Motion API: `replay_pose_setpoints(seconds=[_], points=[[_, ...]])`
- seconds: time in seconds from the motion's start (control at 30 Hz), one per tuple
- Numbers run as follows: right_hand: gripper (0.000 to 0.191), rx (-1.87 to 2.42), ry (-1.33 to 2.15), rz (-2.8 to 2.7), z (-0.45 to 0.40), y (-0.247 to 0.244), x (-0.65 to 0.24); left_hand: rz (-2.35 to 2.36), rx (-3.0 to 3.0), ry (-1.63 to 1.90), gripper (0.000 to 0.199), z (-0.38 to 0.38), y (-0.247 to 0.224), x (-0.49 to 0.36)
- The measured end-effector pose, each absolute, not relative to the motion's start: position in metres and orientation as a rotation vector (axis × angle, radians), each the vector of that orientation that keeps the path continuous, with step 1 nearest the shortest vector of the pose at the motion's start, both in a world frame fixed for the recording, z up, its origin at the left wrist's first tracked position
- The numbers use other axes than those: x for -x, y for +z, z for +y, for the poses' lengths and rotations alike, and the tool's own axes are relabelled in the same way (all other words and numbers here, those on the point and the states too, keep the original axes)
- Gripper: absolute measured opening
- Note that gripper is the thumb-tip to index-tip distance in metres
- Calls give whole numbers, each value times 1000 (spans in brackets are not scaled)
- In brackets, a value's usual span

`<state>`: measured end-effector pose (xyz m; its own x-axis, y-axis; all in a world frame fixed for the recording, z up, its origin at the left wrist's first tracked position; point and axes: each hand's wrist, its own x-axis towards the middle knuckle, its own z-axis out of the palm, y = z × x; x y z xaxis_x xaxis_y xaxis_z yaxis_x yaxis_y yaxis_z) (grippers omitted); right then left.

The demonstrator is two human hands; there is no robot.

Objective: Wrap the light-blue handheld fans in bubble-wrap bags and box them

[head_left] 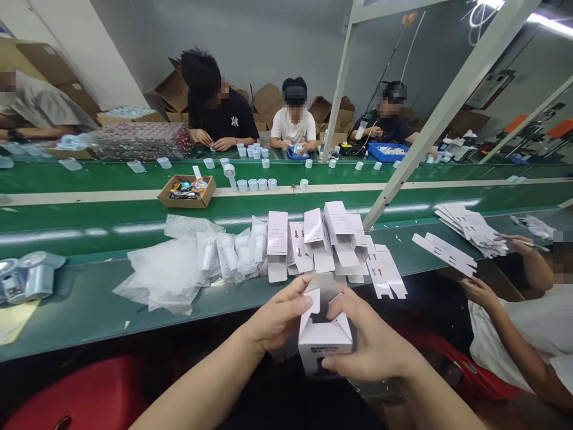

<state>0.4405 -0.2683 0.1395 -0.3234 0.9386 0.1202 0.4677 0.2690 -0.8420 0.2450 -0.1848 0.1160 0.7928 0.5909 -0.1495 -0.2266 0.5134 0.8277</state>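
Note:
Between my two hands is a small white cardboard box (324, 349), its top end facing me with the flaps standing up. My left hand (284, 313) grips the box's left side, thumb at a side flap. My right hand (369, 340) wraps the right side, with the thumb low on the printed front and a finger at the right flap. Just beyond, on the bench edge, several white boxes (277, 239) stand with flaps hanging open. Flat printed cartons (387, 269) lie to their right. Bubble-wrapped items (228, 254) and flat bubble bags (161, 272) lie to their left.
A green conveyor (102, 221) runs behind the bench (89, 322). On it are a cardboard tray of tools (188, 191) and several white cups (253, 184). A white post (403, 161) slants up at right. A co-worker at right handles flat cartons (470, 230). Others sit opposite.

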Motion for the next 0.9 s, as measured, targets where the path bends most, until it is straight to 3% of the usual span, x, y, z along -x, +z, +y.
replay_pose_setpoints(seconds=[0.1,0.2,0.3,0.43,0.6,0.8,0.9], points=[[54,1226,1026,-1993,-266,139,-444,574,-1065,524,65,-192,113,-255],[77,1482,744,-1917,-278,126,-431,876,-1135,717,45,-205,113,-265],[94,1554,455,-1715,-293,112,-417,878,-1272,760,43,-210,117,-265],[89,1495,568,-1618,-304,111,-419,473,-1228,494,42,-198,123,-262],[93,1416,626,-1651,-312,121,-441,428,-877,386,82,-200,120,-283],[94,1266,681,-1714,-314,116,-476,577,-660,391,58,-227,123,-318],[94,1220,719,-1742,-312,115,-500,626,-658,368,56,-230,124,-335]])
